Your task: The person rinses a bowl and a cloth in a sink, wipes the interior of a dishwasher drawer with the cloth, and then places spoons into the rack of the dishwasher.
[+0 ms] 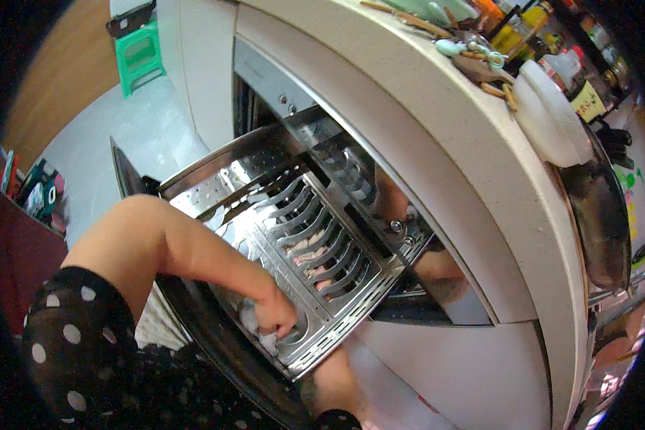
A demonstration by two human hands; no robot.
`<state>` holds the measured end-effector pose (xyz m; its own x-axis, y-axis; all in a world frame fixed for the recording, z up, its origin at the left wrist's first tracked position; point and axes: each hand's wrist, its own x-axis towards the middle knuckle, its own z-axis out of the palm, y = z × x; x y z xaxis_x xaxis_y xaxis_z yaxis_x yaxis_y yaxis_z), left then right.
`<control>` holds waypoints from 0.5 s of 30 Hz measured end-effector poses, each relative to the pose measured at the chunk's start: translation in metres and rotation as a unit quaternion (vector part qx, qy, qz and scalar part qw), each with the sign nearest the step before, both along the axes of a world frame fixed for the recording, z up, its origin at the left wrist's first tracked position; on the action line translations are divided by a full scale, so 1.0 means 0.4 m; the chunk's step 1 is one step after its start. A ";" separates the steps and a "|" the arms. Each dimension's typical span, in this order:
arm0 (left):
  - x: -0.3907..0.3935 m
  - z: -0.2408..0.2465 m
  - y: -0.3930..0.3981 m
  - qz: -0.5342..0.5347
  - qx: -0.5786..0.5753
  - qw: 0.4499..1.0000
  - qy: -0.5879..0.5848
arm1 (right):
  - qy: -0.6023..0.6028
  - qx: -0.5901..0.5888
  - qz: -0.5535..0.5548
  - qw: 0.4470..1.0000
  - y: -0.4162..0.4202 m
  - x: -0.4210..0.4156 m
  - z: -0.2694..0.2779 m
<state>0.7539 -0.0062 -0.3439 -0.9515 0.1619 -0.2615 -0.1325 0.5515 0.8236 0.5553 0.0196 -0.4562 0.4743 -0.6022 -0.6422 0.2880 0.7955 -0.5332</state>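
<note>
Below the counter, a pulled-out metal drawer rack (328, 338) with curved dividers (314, 226) lies before me. One of my hands, my left hand (275, 317), reaches in from the left and is shut on a pale grey cloth (269, 342) against the metal plate, beside a round opening at the near corner. My other forearm comes up from the bottom, past the rack's perforated rim; that right hand is hidden under or behind the rack. Pinkish shapes show between the dividers, too unclear to name.
A stone-like counter (462, 156) curves above, bearing a white bowl (548, 113), bottles, utensils and a dark pan (596, 215). The drawer's dark front panel (215, 328) lies close to my body. A green plastic stool (138, 56) stands on the floor at the upper left.
</note>
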 end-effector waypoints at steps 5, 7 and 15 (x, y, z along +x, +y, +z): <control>-0.004 0.025 -0.036 0.035 0.049 0.997 -0.055 | 0.006 -0.001 0.013 1.000 0.010 -0.020 -0.008; 0.001 0.066 -0.077 0.062 0.070 0.993 -0.077 | 0.003 -0.004 0.014 1.000 0.013 -0.028 -0.012; 0.079 0.207 -0.261 0.469 -0.399 0.788 -0.022 | -0.025 -0.008 0.004 1.000 -0.010 -0.033 -0.030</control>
